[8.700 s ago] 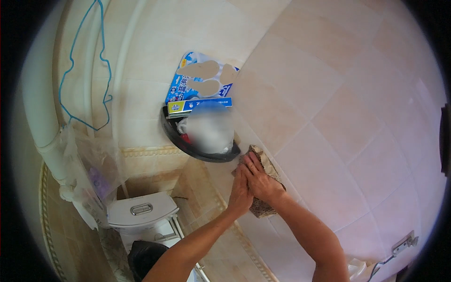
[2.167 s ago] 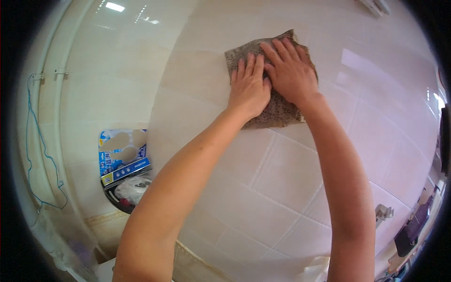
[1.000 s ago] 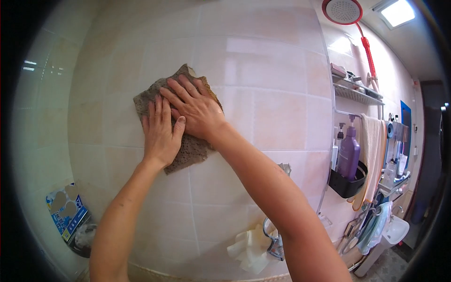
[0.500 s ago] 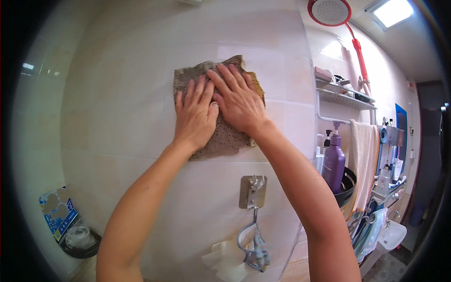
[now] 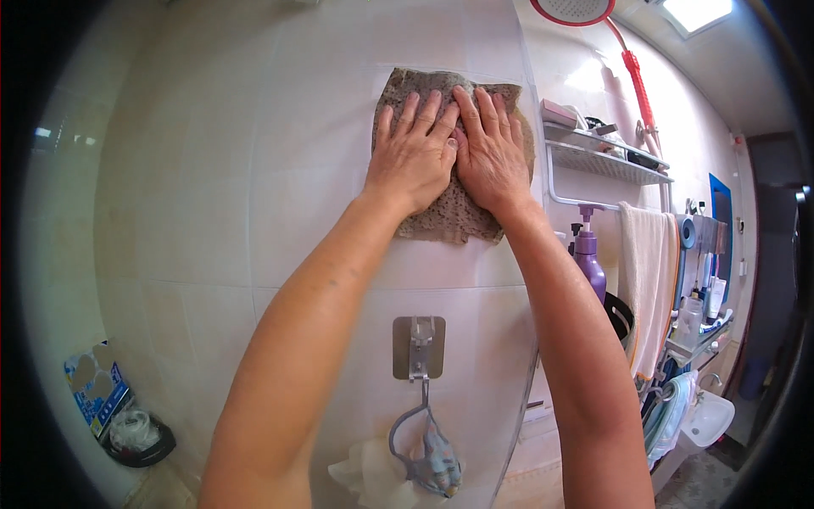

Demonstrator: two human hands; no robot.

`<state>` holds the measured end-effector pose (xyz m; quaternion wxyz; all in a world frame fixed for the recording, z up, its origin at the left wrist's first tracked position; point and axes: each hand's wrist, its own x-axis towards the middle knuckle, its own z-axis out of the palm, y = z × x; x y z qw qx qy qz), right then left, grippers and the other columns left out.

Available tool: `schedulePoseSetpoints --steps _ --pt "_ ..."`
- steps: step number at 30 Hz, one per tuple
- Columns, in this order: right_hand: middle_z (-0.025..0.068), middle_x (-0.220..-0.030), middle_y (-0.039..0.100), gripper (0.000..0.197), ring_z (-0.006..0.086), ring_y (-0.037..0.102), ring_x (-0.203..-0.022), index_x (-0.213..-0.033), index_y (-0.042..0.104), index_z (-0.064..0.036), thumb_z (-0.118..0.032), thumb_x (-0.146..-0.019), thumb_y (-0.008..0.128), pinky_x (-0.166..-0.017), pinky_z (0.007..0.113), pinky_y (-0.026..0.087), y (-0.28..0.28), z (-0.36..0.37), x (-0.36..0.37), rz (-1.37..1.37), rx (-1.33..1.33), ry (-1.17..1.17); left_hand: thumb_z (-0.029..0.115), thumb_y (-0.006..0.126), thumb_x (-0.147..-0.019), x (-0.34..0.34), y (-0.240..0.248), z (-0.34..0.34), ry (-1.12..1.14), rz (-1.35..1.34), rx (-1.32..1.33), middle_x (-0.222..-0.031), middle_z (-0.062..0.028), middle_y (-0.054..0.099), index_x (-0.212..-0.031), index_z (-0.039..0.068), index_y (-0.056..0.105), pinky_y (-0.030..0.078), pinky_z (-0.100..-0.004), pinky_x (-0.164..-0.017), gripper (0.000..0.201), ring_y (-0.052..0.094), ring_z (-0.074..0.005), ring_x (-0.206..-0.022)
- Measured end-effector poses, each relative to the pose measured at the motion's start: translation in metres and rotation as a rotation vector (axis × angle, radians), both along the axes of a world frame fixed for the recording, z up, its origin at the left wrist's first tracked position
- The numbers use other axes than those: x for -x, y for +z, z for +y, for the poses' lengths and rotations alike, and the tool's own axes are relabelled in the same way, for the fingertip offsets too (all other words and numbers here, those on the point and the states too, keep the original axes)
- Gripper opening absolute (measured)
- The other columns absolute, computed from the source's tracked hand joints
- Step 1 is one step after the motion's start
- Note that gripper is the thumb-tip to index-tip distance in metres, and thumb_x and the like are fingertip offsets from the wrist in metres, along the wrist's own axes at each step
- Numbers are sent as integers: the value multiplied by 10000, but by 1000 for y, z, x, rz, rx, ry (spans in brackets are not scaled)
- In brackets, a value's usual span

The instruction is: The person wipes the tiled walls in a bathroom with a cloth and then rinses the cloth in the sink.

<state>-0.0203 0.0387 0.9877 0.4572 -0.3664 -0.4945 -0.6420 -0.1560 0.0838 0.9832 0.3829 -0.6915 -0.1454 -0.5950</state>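
Observation:
A grey-brown speckled cloth (image 5: 454, 216) lies spread against the tiled wall, its edges wavy. My left hand (image 5: 411, 157) presses flat on its left half, fingers stretched upward. Right beside it, my right hand (image 5: 493, 161) lies flat on the cloth's right half, fingers also extended. The two thumbs meet near the cloth's middle. Both palms are hidden against the cloth, and neither hand grips it.
Below the cloth, a metal wall hook (image 5: 420, 348) holds a small patterned item on a loop (image 5: 432, 462). To the right are a wire shelf (image 5: 606, 153), a purple pump bottle (image 5: 589, 263), a hanging towel (image 5: 644, 280) and a red-rimmed shower head (image 5: 577, 8). A black basket (image 5: 140, 450) sits lower left.
Both hands have slid the cloth along the wall to the right and slightly up. The hands remain flat on it, and the whole view has shifted a little.

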Motion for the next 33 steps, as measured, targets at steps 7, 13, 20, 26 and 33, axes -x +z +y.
schedulePoseSetpoints --steps 7,13,20,26,33 --pt "155 -1422 364 527 370 312 -1334 -1415 355 -178 -292 -918 487 -1092 512 235 -50 3 11 70 -46 -14 274 381 -958 19 -39 -1 -11 126 -5 -1501 -93 300 -1446 158 328 122 -459 -1147 504 235 -285 -1397" --pt "172 -1446 338 569 384 301 -1340 -1417 359 -121 -278 -893 516 -1074 525 248 -98 0 24 157 -31 0 161 462 -901 30 -69 4 -10 261 -96 -1488 -103 321 -1434 153 345 161 -487 -1130 545 283 -305 -1373" --pt "122 -1452 348 541 367 314 -1339 -1417 347 -158 -270 -907 487 -1083 510 251 -55 -5 3 81 -57 -30 157 445 -904 1 -43 -9 73 65 -88 -1479 -103 332 -1426 145 344 172 -492 -1125 532 285 -302 -1371" --pt "177 -1448 330 578 383 291 -1347 -1409 357 -75 -235 -879 523 -1082 506 239 -108 -5 9 185 -27 -30 147 487 -870 12 -70 -3 -51 254 -147 -1461 -101 349 -1398 115 375 188 -509 -1117 541 302 -308 -1357" --pt "114 -1483 309 580 367 270 -1367 -1435 320 -112 -262 -901 491 -1091 520 221 -72 -8 4 51 15 -69 138 471 -844 8 -49 -5 -28 152 -178 -1466 -125 332 -1383 96 361 177 -542 -1108 552 289 -354 -1357"
